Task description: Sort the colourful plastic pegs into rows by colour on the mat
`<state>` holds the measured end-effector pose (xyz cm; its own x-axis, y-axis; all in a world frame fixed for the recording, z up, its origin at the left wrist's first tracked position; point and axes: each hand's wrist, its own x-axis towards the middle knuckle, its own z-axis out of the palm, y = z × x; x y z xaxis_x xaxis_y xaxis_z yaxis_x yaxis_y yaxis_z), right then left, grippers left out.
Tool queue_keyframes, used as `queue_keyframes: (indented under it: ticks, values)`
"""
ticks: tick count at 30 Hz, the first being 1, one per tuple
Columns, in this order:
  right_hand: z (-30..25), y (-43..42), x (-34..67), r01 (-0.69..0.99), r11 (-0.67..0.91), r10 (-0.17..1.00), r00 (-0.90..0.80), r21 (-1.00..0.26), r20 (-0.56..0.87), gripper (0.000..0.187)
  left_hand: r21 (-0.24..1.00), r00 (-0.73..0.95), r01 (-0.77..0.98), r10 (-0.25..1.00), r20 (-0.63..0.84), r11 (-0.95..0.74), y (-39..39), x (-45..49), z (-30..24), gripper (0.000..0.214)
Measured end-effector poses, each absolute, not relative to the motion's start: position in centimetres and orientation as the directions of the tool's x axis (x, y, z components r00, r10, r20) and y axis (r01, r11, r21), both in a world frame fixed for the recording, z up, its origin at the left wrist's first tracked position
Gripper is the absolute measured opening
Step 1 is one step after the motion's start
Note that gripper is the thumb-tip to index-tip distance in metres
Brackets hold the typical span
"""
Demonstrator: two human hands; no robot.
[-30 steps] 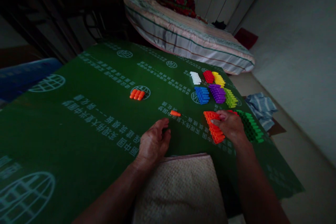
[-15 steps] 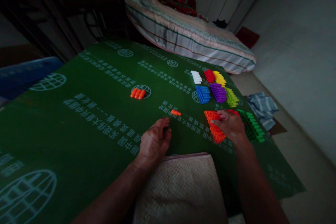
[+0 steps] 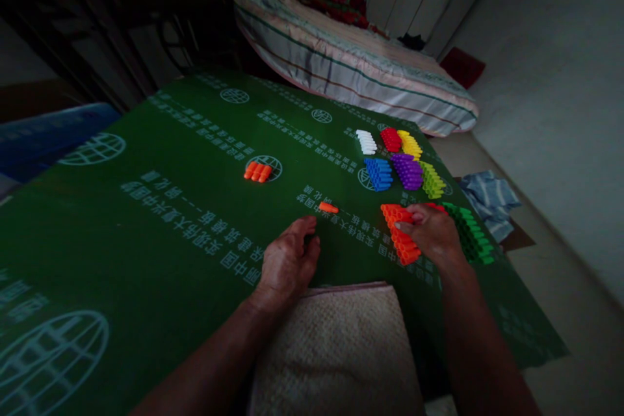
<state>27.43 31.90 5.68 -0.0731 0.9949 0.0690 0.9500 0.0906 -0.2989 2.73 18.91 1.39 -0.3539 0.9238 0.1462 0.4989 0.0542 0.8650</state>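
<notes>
My right hand is at the pile of orange plastic tubes, its thumb and forefinger closed on a tube at the pile's upper edge. The hand hides part of that pile and most of some red pieces behind it. My left hand rests on the green table, loosely curved, thumb apart from the fingers, with nothing in it. Just beyond its fingertips lies a single orange tube with a narrower end. Farther left, several orange tubes lie side by side in a small block.
Stacks of green, lime, purple, blue, white, red and yellow tubes stand at the right. A woven cloth pad lies at the near edge. A bed stands behind the table.
Both hands stay almost where they were, the right one still at the orange pile. The whole view shifts very slightly.
</notes>
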Motion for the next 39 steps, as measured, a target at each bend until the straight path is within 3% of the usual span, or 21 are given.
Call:
queue_keyframes:
  ticks: [39]
  values:
    - [5.82,31.94,27.73,0.945,0.062,0.998,-0.049,-0.32,0.047,0.044,0.883,-0.344,0.461,0.935,0.088,0.086,18.92,2.91,1.32,0.038]
